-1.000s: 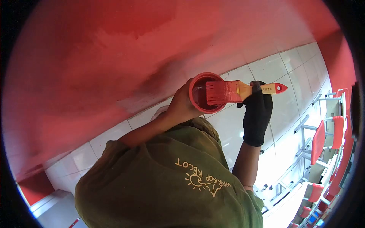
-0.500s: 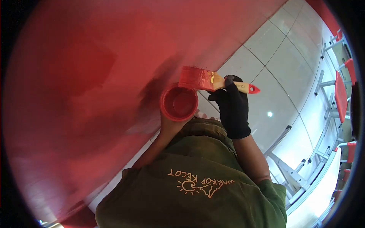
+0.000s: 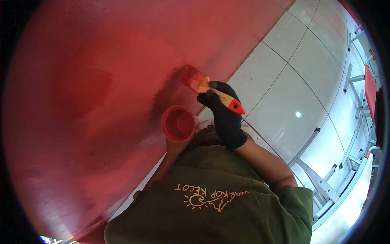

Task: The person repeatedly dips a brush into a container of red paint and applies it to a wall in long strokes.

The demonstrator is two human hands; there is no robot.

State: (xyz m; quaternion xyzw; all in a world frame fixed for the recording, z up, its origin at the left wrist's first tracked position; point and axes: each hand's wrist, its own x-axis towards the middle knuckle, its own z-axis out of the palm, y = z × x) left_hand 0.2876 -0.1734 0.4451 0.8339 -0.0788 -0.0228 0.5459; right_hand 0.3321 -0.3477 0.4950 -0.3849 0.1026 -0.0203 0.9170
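Observation:
My right hand (image 3: 225, 118), in a black glove, grips the wooden handle of a paintbrush (image 3: 219, 96). The brush's bristles are coated in red paint and point up and left, at or very close to the red wall (image 3: 134, 53). Below and left of the brush, my bare left hand (image 3: 178, 145) is wrapped round a red cup (image 3: 178, 124) from underneath; most of its fingers are hidden. The cup's mouth faces me, and its inside is red. A darker, wet-looking patch (image 3: 91, 89) shows on the wall to the left.
Pale floor tiles (image 3: 292, 85) run along the wall's foot on the right. Folding metal legs (image 3: 308, 171) stand near my right elbow, beside a white tabletop (image 3: 349, 203). A red chair (image 3: 369, 91) and more metal frames line the far right.
My right hand has carried the paintbrush left, off the cup's rim and towards the wall, tilting its bristles upward. The cup in my left hand sits slightly lower and further left.

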